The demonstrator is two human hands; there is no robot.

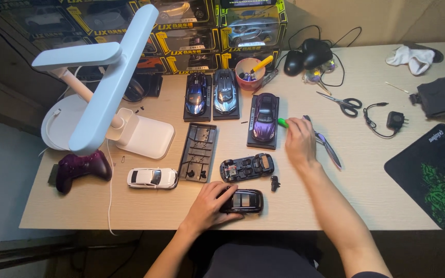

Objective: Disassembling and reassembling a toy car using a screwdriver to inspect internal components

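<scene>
Hidden and cut-off parts at the counter

The left hand (209,206) covers the front end of the black toy car body (243,201); the right hand (300,141) hides most of the green-handled tool (283,123); the stacked boxed model cars (191,20) run past the top edge.

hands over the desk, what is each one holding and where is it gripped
Left hand grips the small black model car body at its front end. Right hand holds a green-handled tool by its handle.

- both arms are bare right up to the frame edge, no watch, rings or bands on either
- left hand (209,206) and right hand (300,141) ungloved
- dark trousers on the lap, bit of dark sleeve bottom right
</scene>
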